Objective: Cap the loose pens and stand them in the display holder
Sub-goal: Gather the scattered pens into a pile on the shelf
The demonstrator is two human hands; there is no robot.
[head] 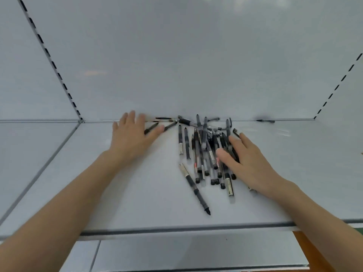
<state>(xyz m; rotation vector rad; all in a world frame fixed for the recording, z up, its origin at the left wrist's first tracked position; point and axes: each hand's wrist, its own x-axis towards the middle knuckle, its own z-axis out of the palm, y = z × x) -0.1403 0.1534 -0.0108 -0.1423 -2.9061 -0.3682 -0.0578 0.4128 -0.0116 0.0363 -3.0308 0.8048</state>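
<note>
Resting flat and spread, the right hand (pixel 249 160) lies on the heap of slim black-and-clear plastic pens (pixel 204 154) on the white metal shelf (pixel 137 193). The left hand (pixel 133 134), fingers splayed too, has two stray black pens (pixel 151 127) at its fingertips. These look light, stiff, slick and quick to roll, so pinch each mid-barrel, one at a time. No holder in sight.

Middle of the shelf (pixel 147 193) blocked by a heap of pens (pixel 204 152), lone pen (pixel 194 189) slanted toward the front edge, open surface kept at far right and near left, reach closed behind by the rear panel (pixel 176 65).
</note>
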